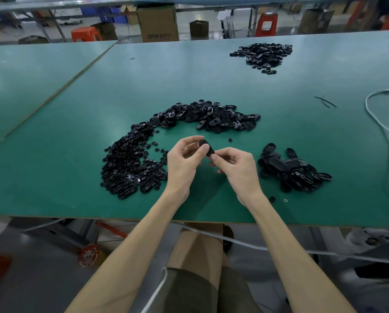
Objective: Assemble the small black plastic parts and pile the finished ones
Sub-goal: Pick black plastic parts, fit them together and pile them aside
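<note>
Near the table's point(64, 188) front edge, left hand point(182, 163) and right hand point(236, 168) pinch a black part point(206, 147) with curled fingers. A left pile point(130, 161) and right pile point(293, 170) flank them.

single head-worn view — forward and down, close over the green table point(76, 154)

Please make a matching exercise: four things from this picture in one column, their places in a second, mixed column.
1. small black oval plastic part
2. thin white cable
3. brown cardboard box
4. far pile of black plastic parts

A. beyond the green table's far edge
B. table top, far right
C. between left hand and right hand
D. near the table's right edge

Pairs: 1-C, 2-D, 3-A, 4-B
</note>
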Demonstrator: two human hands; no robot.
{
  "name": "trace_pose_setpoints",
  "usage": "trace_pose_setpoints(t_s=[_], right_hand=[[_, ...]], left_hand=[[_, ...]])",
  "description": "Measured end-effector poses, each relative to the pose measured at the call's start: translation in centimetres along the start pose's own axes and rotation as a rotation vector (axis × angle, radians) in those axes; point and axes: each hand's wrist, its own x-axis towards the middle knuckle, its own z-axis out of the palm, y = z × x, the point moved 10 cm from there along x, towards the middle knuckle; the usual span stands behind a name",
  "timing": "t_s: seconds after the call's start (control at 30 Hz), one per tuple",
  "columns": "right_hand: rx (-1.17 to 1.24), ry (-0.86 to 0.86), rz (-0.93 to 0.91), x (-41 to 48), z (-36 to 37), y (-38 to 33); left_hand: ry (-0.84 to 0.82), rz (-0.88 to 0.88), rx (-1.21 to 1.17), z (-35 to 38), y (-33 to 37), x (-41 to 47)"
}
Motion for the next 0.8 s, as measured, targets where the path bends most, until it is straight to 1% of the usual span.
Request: trace_pose_setpoints(t_s=[0.23, 0.37, 0.5, 0.63, 0.8], right_hand=[[-0.073, -0.008, 0.003, 0.0, 0.2, 0.2], [-0.088, -0.024, -0.008, -0.1, 0.3, 0.1], [-0.024, 0.0, -0.021, 0.0, 0.1, -0.1], [0.102, 0.089, -0.018, 0.1, -0.9, -0.1], [0.095, 0.083, -0.025, 0.2, -0.9, 0.0]], left_hand=[[-0.12, 0.035, -0.008, 1.5, 0.5, -0.4], [-0.109, 0.036, -0.012, 1.3, 0.4, -0.3], [-0.08, 0.036, -0.005, 0.9, 0.3, -0.2], [-0.147, 0.053, 0.026, 1.6, 0.5, -0.3], [-0.144, 0.061, 0.069, 1.6, 0.4, -0.3]])
